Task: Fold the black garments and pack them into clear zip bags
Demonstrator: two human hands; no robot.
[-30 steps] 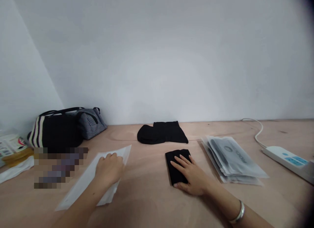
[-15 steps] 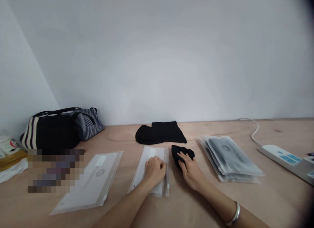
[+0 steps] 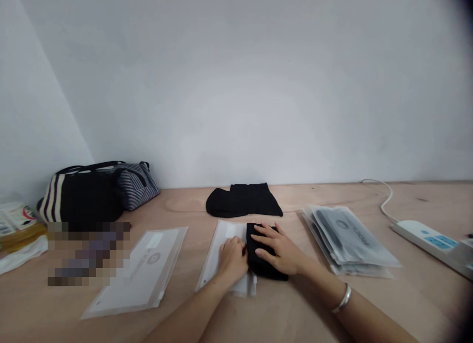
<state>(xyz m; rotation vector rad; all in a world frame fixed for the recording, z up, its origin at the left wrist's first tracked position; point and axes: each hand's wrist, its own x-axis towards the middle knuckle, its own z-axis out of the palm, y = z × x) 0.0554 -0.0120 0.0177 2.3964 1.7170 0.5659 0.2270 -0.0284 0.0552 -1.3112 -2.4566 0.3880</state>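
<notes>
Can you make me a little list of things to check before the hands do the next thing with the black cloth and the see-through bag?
1. Right hand on the folded black cloth: ok, it lies flat on top.
2. Left hand on the clear plastic bag: ok, it rests on the bag.
3. Cloth inside the bag: not ok, it lies over the bag's right side, outside it.
4. Bag's opening ready: cannot tell, the cloth and hands cover that side.
5. Stack of plastic bags out of the way: ok, it lies to the right, apart from the right hand.
</notes>
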